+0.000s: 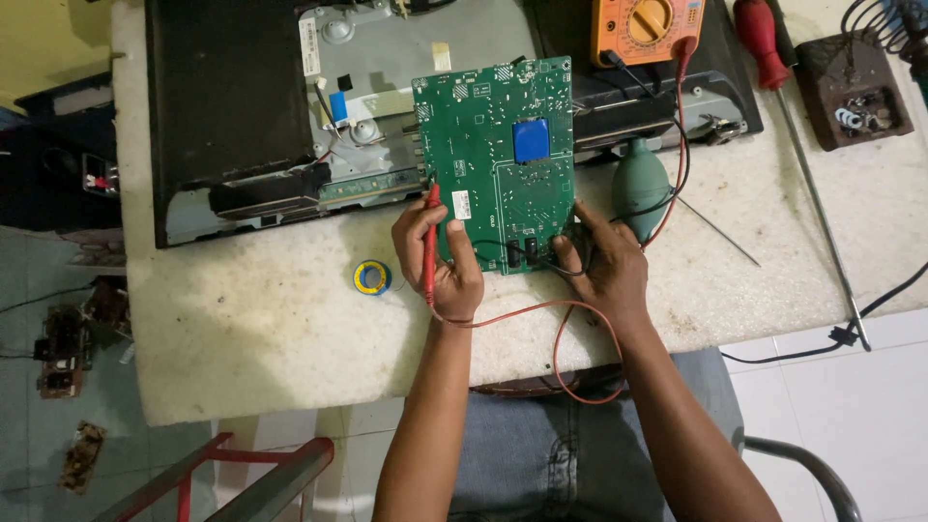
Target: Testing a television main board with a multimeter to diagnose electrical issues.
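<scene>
A green circuit board [498, 159] with a blue square part in its middle lies on the white worktop [242, 309]. My left hand [440, 261] grips a red meter probe [430, 242], tip up against the board's left edge. My right hand [599, 266] holds a black probe [559, 253] at the board's bottom right corner. Red lead wire [570, 358] loops down over the table edge toward my lap. An orange multimeter [646, 29] sits at the back.
An opened flat screen chassis [290, 106] lies behind the board. A teal rubber blower bulb [640, 184] rests to the right, a small yellow-blue solder reel [371, 277] to the left, a red-handled screwdriver [773, 68] and soldering stand [855, 92] far right.
</scene>
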